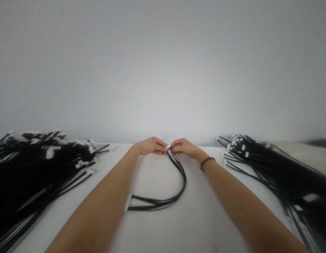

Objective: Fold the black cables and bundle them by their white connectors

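Between my two hands is a black wire harness (184, 182) with a small white connector (168, 146) at its upper end. My left hand (153, 146) pinches this connector from the left. From the right, the fingers of my right hand (184, 146) are closed at the same connector, by the wires. The harness curves down and back to the left in a loop. Its wider white connector (128, 203) lies on the table beside my left forearm. A brown bracelet (207, 162) is on my right wrist.
A large heap of black wire harnesses (33, 175) with white connectors covers the table's left side. Another bundle of similar harnesses (281, 172) lies on the right. The white table (163, 232) meets a plain pale wall (163, 70) at the back.
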`<state>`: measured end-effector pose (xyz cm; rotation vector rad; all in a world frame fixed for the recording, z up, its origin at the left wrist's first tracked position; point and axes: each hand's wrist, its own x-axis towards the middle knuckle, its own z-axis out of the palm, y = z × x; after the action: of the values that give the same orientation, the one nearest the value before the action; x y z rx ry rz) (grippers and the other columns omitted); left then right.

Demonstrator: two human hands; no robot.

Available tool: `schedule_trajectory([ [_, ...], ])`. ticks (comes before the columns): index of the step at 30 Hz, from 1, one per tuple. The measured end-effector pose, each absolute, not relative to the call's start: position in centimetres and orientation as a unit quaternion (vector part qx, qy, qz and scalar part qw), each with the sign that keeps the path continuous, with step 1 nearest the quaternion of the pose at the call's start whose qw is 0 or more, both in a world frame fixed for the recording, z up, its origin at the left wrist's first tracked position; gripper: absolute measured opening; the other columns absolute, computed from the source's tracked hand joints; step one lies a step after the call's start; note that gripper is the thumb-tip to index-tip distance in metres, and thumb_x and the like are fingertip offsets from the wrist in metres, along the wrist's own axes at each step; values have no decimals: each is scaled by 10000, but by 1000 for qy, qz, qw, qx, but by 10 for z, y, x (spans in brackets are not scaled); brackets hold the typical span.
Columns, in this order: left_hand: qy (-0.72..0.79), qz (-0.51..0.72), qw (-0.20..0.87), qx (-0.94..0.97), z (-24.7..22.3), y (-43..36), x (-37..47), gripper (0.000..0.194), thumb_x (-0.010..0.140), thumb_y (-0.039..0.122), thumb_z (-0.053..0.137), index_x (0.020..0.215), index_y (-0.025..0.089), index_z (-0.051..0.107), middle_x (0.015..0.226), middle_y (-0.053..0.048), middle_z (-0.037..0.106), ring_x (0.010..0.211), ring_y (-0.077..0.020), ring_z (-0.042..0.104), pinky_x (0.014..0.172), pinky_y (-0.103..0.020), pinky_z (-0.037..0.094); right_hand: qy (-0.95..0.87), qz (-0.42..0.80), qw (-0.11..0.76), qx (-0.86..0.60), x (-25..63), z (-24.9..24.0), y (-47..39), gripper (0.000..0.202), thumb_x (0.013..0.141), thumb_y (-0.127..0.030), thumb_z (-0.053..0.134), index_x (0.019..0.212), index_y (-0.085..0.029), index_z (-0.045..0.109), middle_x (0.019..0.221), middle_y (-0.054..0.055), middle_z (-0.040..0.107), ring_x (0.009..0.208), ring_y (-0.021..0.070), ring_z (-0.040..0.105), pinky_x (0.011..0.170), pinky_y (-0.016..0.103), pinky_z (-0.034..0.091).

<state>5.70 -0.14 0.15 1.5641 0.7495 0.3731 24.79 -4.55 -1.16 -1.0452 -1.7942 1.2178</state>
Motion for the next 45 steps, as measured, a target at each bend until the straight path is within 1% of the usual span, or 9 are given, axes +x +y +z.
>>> schedule_trajectory([
  [7, 320, 157, 634, 686, 0, 1, 57, 298, 568, 244, 705, 833, 117, 654, 853, -81, 631, 703, -89, 557, 696, -198, 441, -713, 471, 330, -401, 251, -11, -45, 187, 630, -197, 527, 739, -86, 631, 620, 34, 579, 498, 60, 448, 473, 185, 325],
  [12, 321, 160, 637, 682, 1, 1, 56, 321, 554, 254, 713, 836, 115, 651, 799, -73, 632, 683, -90, 557, 688, -205, 440, -698, 480, 349, -401, 249, -10, -46, 180, 610, -185, 549, 746, -90, 620, 633, 30, 586, 500, 57, 447, 499, 190, 351],
  [16, 321, 162, 641, 678, 1, 0, 56, 321, 558, 251, 712, 840, 110, 648, 800, -75, 631, 699, -97, 562, 697, -208, 443, -689, 490, 355, -400, 248, -11, -46, 197, 591, -188, 577, 760, -92, 612, 633, 26, 585, 507, 60, 452, 506, 192, 359],
  [22, 320, 173, 654, 664, 0, 0, 56, 321, 559, 257, 714, 826, 98, 637, 804, -84, 629, 723, -110, 578, 719, -215, 452, -686, 495, 359, -395, 249, -10, -46, 238, 599, -231, 609, 794, -93, 616, 644, 29, 580, 513, 59, 452, 514, 198, 358],
  [26, 322, 178, 662, 653, 0, 1, 56, 311, 550, 268, 720, 783, 82, 629, 765, -86, 629, 696, -112, 583, 711, -221, 458, -685, 489, 363, -401, 250, -11, -45, 285, 594, -256, 634, 828, -97, 605, 716, 48, 597, 562, 70, 482, 539, 200, 376],
  [31, 326, 173, 660, 654, -2, 3, 56, 283, 551, 259, 722, 750, 84, 623, 719, -72, 627, 665, -109, 585, 696, -220, 462, -681, 516, 347, -385, 249, -14, -44, 316, 577, -219, 654, 862, -106, 575, 799, 70, 613, 667, 102, 541, 598, 214, 402],
  [38, 324, 179, 659, 655, -2, 2, 57, 270, 559, 251, 717, 754, 88, 629, 727, -71, 632, 652, -99, 582, 685, -206, 465, -679, 522, 350, -380, 248, -15, -45, 335, 590, -215, 653, 896, -111, 562, 841, 79, 617, 730, 122, 562, 637, 227, 414],
  [42, 332, 180, 655, 654, -2, 2, 56, 272, 557, 247, 719, 755, 81, 634, 723, -81, 633, 659, -109, 585, 699, -218, 469, -689, 515, 344, -376, 246, -15, -46, 330, 602, -229, 644, 901, -110, 571, 842, 79, 613, 728, 118, 553, 617, 213, 406],
  [45, 314, 197, 676, 637, -4, 3, 53, 256, 569, 204, 714, 781, 82, 637, 769, -84, 633, 709, -110, 588, 739, -212, 463, -699, 497, 348, -378, 245, -14, -46, 334, 626, -261, 623, 918, -108, 574, 789, 64, 604, 641, 90, 519, 552, 192, 380],
])
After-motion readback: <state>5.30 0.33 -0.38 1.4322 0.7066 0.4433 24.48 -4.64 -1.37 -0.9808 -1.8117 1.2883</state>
